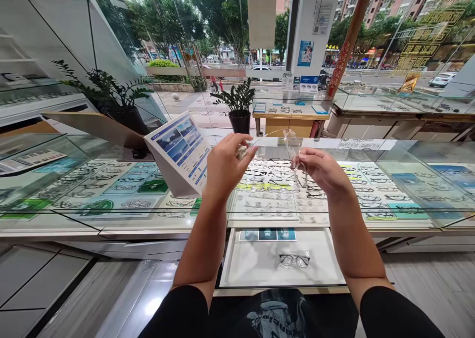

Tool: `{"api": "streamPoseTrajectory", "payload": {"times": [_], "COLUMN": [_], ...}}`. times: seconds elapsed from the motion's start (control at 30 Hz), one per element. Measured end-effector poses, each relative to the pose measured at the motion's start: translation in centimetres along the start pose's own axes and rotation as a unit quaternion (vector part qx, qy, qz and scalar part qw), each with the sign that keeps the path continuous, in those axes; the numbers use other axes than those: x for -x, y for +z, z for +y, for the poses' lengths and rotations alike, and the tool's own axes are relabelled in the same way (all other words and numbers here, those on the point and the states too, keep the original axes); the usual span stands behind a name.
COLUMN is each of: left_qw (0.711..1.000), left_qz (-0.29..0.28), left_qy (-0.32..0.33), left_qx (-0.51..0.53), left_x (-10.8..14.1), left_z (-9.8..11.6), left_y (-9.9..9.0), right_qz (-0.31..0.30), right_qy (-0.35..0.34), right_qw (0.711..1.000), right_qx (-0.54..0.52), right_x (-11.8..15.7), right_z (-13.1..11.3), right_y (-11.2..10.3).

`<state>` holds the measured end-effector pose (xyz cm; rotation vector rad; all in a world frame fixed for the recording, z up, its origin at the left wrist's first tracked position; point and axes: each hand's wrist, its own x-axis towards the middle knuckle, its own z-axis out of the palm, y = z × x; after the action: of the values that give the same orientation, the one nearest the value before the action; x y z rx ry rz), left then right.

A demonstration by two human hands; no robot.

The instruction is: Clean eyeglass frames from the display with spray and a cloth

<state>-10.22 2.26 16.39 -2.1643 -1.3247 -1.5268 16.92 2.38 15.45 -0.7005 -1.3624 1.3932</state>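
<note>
My right hand (326, 172) grips a pair of clear-framed eyeglasses (292, 139) by the rim near the bridge, above the glass counter. The glasses are turned on edge, and one thin temple reaches left toward my left hand (225, 166). In my left hand's curled fingers is a small crumpled white piece (242, 152), which looks like cloth or tissue. Its thumb and forefinger are close to the temple's tip; I cannot tell whether they touch it. Below, dark-framed eyeglasses (294, 261) in a clear plastic bag lie in an open white drawer (252, 268).
Rows of eyeglasses fill the glass display counter (263, 212) under my hands. A printed stand-up card (183, 155) stands close to my left forearm. Potted plants (239, 120) stand by the window, and another display case (393, 100) is farther right. The drawer juts out toward my body.
</note>
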Motion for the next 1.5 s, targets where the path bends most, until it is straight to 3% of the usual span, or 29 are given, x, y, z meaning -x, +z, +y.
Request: {"api": "streamPoseTrajectory", "payload": {"times": [0.1,0.17,0.3,0.4,0.53,0.87,1.2,1.4,1.5], "left_qw": [0.998,0.998,0.989,0.970,0.962,0.949,0.938,0.912,0.872], "left_qz": [0.055,0.053,-0.087,-0.191,-0.230,-0.295,-0.321,-0.393,-0.476], "left_qy": [-0.009,-0.002,0.059,0.101,0.118,0.054,-0.054,-0.099,-0.103], "left_qx": [-0.015,0.015,0.108,0.115,0.092,0.097,0.119,0.069,0.052], "left_x": [0.0,0.1,0.6,1.0,1.2,0.9,0.3,1.0,1.4], "left_z": [0.0,0.3,1.7,2.8,3.2,2.3,2.2,0.9,0.2], "left_y": [-0.8,-1.3,-1.1,0.0,1.3,1.7,0.2,3.2,5.3], "right_qz": [0.016,0.013,-0.005,-0.009,-0.013,0.091,0.153,0.168,0.165], "right_qy": [-0.004,-0.003,0.001,-0.009,-0.008,-0.087,-0.128,-0.126,-0.133], "right_qw": [0.999,0.999,0.997,0.997,0.997,0.985,0.977,0.976,0.976], "right_qx": [-0.028,-0.047,-0.073,-0.080,-0.079,-0.116,-0.076,-0.049,-0.044], "right_x": [0.1,0.2,0.0,-0.1,0.0,-0.2,-0.5,0.1,0.3], "right_z": [-0.2,-0.1,0.3,0.6,0.7,0.7,0.5,-0.4,-0.6], "right_y": [-0.1,-0.1,0.2,0.6,0.9,0.8,-0.7,-1.1,-1.2]}}
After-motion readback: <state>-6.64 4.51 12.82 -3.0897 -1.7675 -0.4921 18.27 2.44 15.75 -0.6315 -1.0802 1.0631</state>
